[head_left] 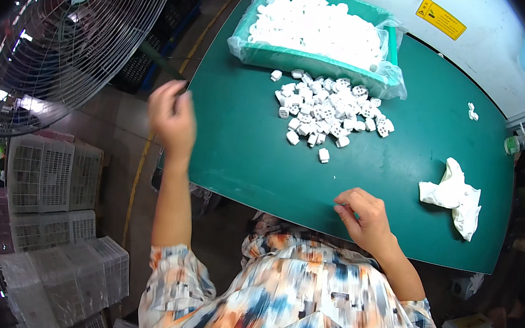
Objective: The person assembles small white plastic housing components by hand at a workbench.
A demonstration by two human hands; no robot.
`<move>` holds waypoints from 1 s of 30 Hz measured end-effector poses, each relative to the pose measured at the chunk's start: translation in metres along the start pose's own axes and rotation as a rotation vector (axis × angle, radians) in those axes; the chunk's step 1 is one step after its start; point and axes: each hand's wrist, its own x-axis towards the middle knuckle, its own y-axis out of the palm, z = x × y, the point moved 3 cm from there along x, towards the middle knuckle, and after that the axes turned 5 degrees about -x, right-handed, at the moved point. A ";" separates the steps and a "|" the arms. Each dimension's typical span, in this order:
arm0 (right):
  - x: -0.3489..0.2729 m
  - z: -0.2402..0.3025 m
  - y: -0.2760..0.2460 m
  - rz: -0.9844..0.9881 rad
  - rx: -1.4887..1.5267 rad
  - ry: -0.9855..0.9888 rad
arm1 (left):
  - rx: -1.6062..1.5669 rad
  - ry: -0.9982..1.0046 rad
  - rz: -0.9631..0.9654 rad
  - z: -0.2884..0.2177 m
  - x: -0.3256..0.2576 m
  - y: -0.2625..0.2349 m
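Observation:
My left hand point(172, 117) is raised past the left edge of the green table point(231, 154). Its fingers look bent, but motion smears them, and whether anything is in them cannot be made out. Over the table's near edge, my right hand point(365, 218) has its fingers curled in and the thumb close to the index finger; whatever may be between them is too small to name. Beyond both hands lies a loose heap of small white blocky plastic parts with holes point(329, 110). One single white part point(323, 156) sits apart on the near side of the heap.
Behind the heap stands a green bin point(312, 60), lined with clear plastic and full of white parts point(318, 26). White gloves or cloth point(454, 197) lie at the right, with a few small white pieces point(473, 112) farther back. A large fan point(81, 36) and wrapped crates point(65, 278) stand left.

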 end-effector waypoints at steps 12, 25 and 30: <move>-0.007 -0.017 -0.026 -0.113 -0.007 0.009 | 0.297 0.101 0.562 -0.034 0.081 0.226; 0.017 -0.029 -0.030 -0.136 0.144 0.069 | -1.701 -1.500 0.597 -0.128 -0.056 0.094; 0.028 -0.036 -0.027 -0.274 0.392 0.169 | -1.817 -1.707 0.733 -0.149 -0.100 0.080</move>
